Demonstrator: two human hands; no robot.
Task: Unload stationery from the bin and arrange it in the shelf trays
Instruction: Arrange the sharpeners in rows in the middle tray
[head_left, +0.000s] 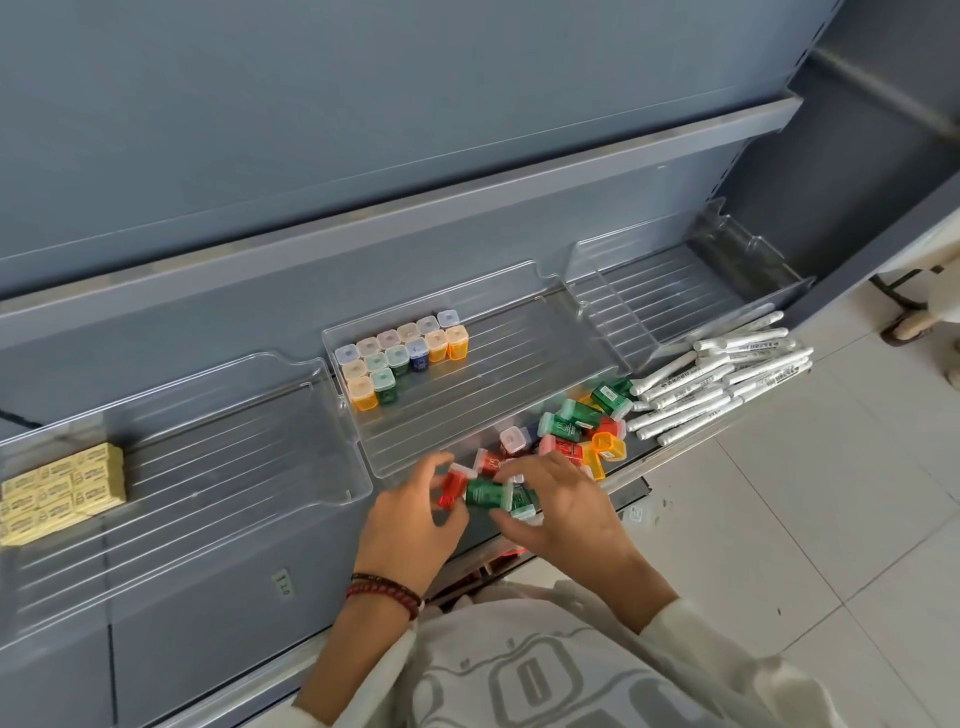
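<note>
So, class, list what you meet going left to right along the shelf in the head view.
Yellow boxes → upright rows of cases → loose coloured cases → white pens.

Clear plastic middle tray held small capped boxes at back left. Yellow packets lay in left tray; white pens lay before right tray.

A blue-grey metal back panel rises behind a grey upper shelf ledge. Pale square floor tiles with dark grout fill the right side. At the right edge rests a sandalled foot. Dark red beaded bracelets lie just above a white, grey-printed garment.
</note>
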